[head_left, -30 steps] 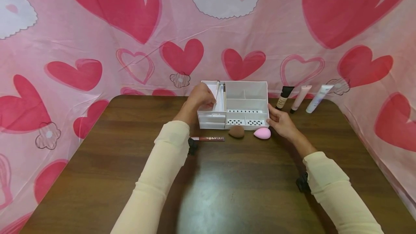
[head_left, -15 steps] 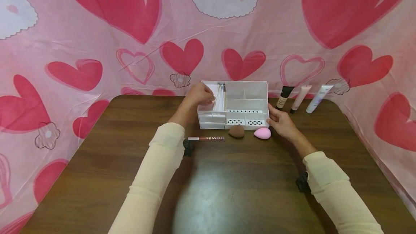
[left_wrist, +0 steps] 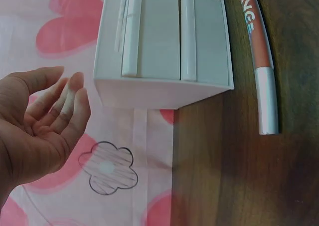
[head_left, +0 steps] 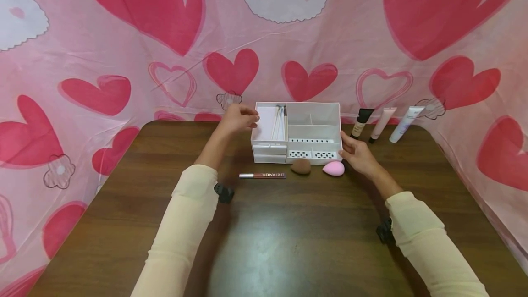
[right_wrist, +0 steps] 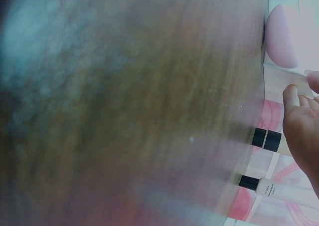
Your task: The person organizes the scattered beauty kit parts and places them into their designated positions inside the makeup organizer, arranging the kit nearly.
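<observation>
A white makeup organizer [head_left: 313, 133] stands at the table's back, with two small drawers at its lower left. Several thin makeup brushes [head_left: 277, 123] lean in its left compartment. My left hand [head_left: 239, 118] is raised beside the organizer's left wall, fingers loosely bent and holding nothing; the left wrist view shows a gap between the fingertips and the organizer [left_wrist: 159, 34]. On the other side my right hand [head_left: 358, 155] rests its fingertips on the right wall. A brown makeup sponge [head_left: 301, 166] and a pink makeup sponge [head_left: 333, 168] lie at the organizer's front.
A lip gloss tube [head_left: 262, 175] lies on the wooden table [head_left: 288, 233] before the drawers. Right of the organizer stand a black-capped foundation tube [head_left: 361, 123], a pink tube [head_left: 382, 125] and a white tube [head_left: 406, 125]. Pink heart-patterned cloth [head_left: 272, 40] hangs close behind.
My left hand has come out of the organizer's left compartment and moved left, leaving the brushes leaning inside. The right hand has stayed at the right wall.
</observation>
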The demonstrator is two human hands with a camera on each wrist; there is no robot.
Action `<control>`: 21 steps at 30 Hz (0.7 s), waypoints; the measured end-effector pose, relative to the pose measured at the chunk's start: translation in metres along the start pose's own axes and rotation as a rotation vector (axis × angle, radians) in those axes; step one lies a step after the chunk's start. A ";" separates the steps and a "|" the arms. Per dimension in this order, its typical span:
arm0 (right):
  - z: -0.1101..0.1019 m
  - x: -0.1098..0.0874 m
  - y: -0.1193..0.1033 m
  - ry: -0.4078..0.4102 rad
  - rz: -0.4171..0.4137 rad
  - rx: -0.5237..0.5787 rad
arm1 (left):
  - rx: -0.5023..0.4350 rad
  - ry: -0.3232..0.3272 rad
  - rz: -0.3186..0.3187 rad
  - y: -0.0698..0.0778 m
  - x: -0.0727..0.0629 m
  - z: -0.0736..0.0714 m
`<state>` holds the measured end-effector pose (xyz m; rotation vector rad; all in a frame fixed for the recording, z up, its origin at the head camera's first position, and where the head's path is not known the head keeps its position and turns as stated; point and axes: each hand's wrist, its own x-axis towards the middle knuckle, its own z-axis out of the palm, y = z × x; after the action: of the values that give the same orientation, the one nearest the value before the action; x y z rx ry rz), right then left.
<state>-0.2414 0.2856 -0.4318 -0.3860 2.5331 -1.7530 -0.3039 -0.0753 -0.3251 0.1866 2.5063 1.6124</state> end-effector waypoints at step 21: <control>0.000 0.000 0.002 0.001 0.011 -0.001 | -0.321 0.006 0.063 -0.064 -0.010 0.009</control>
<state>-0.2416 0.2862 -0.4337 -0.3708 2.5318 -1.7484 -0.2937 -0.0953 -0.3869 0.2223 2.2236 2.0123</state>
